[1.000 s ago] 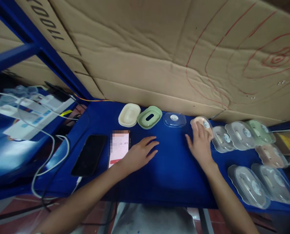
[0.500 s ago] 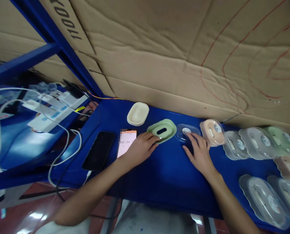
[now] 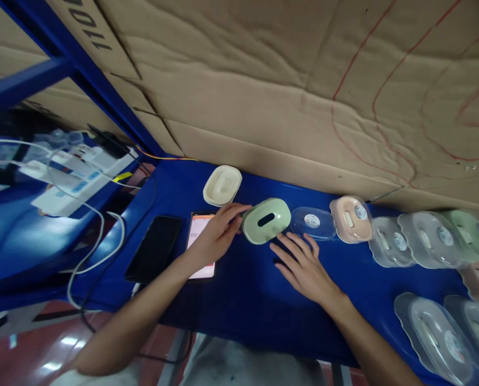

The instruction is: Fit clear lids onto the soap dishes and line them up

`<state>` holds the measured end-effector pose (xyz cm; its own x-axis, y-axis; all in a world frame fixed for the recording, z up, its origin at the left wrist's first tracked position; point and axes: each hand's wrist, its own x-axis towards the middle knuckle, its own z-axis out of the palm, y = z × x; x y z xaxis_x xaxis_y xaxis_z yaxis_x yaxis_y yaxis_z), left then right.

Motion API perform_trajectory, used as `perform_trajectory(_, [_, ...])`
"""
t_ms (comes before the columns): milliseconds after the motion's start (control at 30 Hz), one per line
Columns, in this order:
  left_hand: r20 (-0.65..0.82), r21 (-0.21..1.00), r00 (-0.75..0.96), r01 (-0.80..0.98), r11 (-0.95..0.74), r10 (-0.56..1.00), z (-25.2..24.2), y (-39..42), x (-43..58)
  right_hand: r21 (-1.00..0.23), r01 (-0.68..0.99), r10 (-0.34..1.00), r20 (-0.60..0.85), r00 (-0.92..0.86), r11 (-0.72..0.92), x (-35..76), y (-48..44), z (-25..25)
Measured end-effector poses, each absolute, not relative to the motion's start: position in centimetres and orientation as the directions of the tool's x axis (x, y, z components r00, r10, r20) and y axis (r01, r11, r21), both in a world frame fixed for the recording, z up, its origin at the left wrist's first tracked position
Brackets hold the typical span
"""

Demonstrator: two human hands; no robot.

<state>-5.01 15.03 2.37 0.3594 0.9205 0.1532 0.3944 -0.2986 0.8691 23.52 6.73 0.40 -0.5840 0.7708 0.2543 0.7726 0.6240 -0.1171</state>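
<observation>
My left hand (image 3: 217,233): fingertips on green dish (image 3: 266,220), grip unclear; my right hand (image 3: 303,262): spread, empty. Risk: dish skids into clear lid (image 3: 312,222).

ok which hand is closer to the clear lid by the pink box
Right. The right hand lies just in front of the clear lid, fingertips near its edge; the left hand is farther left, at the green dish.

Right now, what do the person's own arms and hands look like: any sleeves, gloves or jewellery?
Both are bare. The left hand and right hand wear no gloves, and no ring, watch or band shows. The left forearm and right forearm are uncovered to the picture's lower edge; no sleeve is in view.
</observation>
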Motion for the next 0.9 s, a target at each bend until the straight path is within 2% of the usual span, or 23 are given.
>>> perform_trajectory(100, [0.308, 0.572, 0.257, 0.719, -0.394, 0.916, 2.2, 15.5, -5.5, -0.111, 0.779, 0.775, 0.251, -0.579, 0.618, 23.5, 6.9, 0.3])
perform_trajectory(167, [0.310, 0.399, 0.234, 0.848, -0.350, 0.922, 1.9, 15.6, -5.8, -0.109, 0.783, 0.782, 0.233, -0.578, 0.612, 23.4, 6.9, 0.2])
perform_trajectory(233, [0.261, 0.322, 0.253, 0.887, -0.331, 0.932, 1.4, 15.7, -6.1, -0.106, 0.787, 0.787, 0.211, -0.579, 0.608, 23.2, 7.0, 0.1])
perform_trajectory(333, [0.195, 0.364, 0.350, 0.842, -0.398, 0.916, 0.7, 15.8, -6.1, -0.100, 0.802, 0.801, 0.201, -0.564, 0.590, 23.0, 7.1, -0.1])
perform_trajectory(533, [0.234, 0.473, 0.473, 0.708, -0.524, 0.850, 0.1, 15.2, -5.4, -0.103, 0.871, 0.859, 0.258, -0.443, 0.480, 23.5, 7.8, 0.4])
perform_trajectory(633, [0.233, 0.485, 0.495, 0.687, -0.541, 0.837, 0.2, 15.0, -5.3, -0.134, 0.829, 0.818, 0.307, -0.487, 0.544, 24.1, 7.8, 1.0])
perform_trajectory(733, [0.205, 0.501, 0.559, 0.645, -0.577, 0.803, 0.5, 14.7, -5.4, -0.260, 0.702, 0.725, 0.453, -0.518, 0.663, 24.8, 7.0, 1.4])
perform_trajectory(833, [0.199, 0.526, 0.715, 0.499, -0.688, 0.670, 1.0, 13.8, -5.1, -0.420, 0.605, 0.689, 0.652, -0.317, 0.677, 25.6, 6.1, 1.5])
perform_trajectory(900, [0.213, 0.492, 0.798, 0.412, -0.767, 0.564, 1.4, 13.0, -4.6, -0.443, 0.610, 0.677, 0.702, -0.220, 0.657, 25.9, 5.8, 1.6])
